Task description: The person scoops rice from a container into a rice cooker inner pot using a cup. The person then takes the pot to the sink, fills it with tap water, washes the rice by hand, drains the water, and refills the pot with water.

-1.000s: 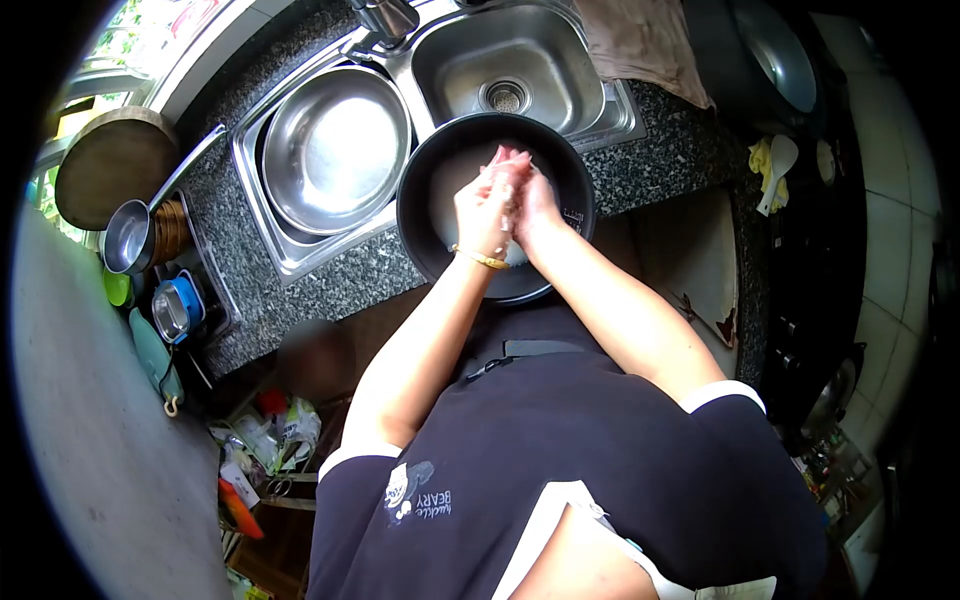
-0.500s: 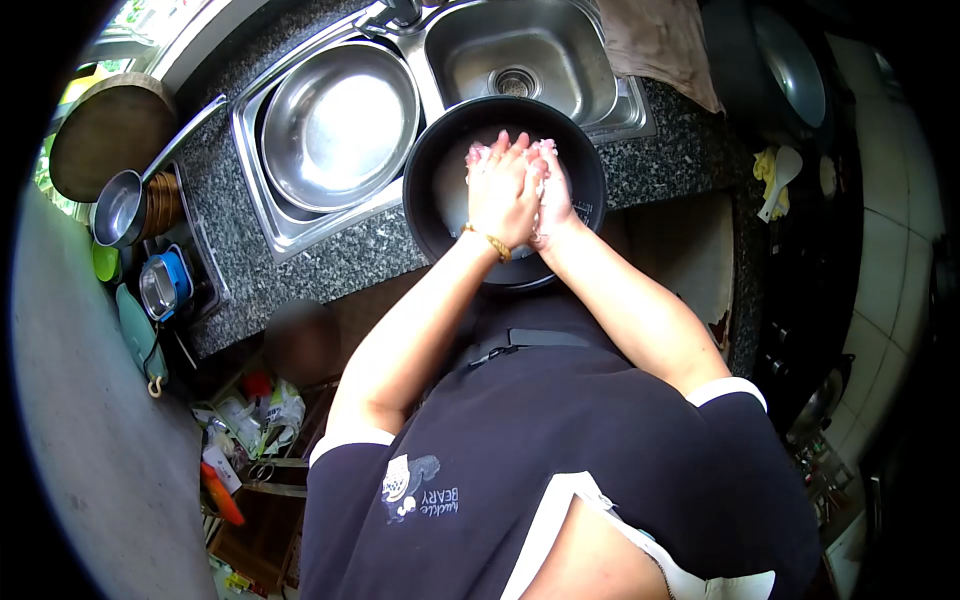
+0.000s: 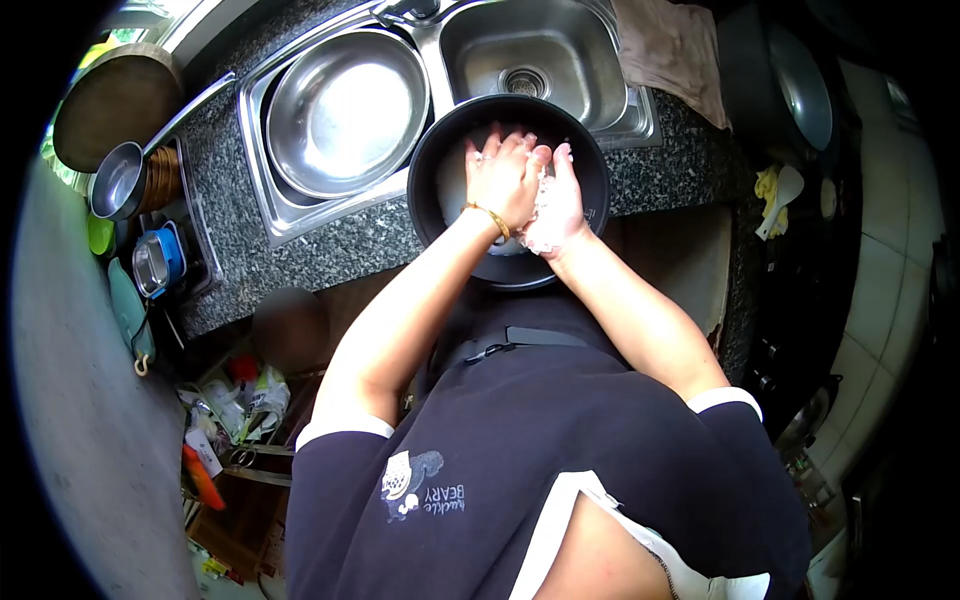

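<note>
A black pot (image 3: 423, 200) stands at the counter's front edge, close to my body, with cloudy whitish water (image 3: 452, 185) in it. My left hand (image 3: 500, 187), with a gold bracelet at the wrist, is inside the pot, back up and fingers stretched out. It rests against the fingers of my right hand (image 3: 562, 208), whose palm is turned up and inward. Wet white rice (image 3: 541, 218) clings to that palm and lies between the two hands. The underside of my left hand is hidden.
Behind the pot is a double steel sink (image 3: 450, 60), its left bowl holding a large steel basin (image 3: 346, 112). A cloth (image 3: 668, 55) hangs at the right. On the left are a small saucepan (image 3: 118, 180), a round wooden board (image 3: 118, 108) and a blue-rimmed container (image 3: 160, 262).
My hands were pressed together; now they have parted at the palms, the right turning further open and showing more rice. The view has shifted slightly.
</note>
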Available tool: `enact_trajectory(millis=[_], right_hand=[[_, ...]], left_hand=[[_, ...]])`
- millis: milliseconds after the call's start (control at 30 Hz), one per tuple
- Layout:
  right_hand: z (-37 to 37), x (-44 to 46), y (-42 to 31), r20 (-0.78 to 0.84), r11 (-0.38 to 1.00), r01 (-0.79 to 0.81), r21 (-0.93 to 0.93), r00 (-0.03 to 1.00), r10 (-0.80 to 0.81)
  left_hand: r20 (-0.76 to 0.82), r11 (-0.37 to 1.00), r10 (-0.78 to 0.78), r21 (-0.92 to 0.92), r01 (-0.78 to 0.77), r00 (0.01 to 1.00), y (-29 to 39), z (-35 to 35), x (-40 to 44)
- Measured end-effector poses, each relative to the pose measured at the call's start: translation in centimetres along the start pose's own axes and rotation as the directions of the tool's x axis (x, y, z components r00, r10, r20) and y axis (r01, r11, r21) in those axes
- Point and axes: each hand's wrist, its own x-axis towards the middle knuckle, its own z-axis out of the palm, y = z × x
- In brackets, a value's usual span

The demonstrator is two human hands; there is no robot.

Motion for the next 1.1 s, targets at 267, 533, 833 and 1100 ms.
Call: enact_trajectory(millis=[267, 533, 833, 1100], right_hand=[[-3.6, 1.2, -2.9, -0.049, 0.555, 0.032, -0.832, 0.99, -0.13], [-4.5, 5.4, -3.9, 0.022, 0.202, 0.183, -0.962, 0.793, -0.609], [-4.6, 5.6, -4.1, -0.034, 0.255, 0.112, -0.96, 0.862, -0.506], [-5.7, 6.0, -4.3, -0.321, 0.742, -0.127, -0.658, 0.939, -0.125]], left_hand=[[0.165, 0.927, -0.185, -0.297, 0.228, 0.969, -3.7, 0.8, 2.7], [0.292, 0.953, 0.293, -0.008, -0.304, 0.911, -3.9, 4.0, 0.7], [0.834, 0.989, 0.145, -0.129, -0.068, 0.533, -4.2, 3.5, -0.9], [0.66, 0.337, 0.096, -0.726, 0.599, 0.745, -4.8, 0.9, -0.9]])
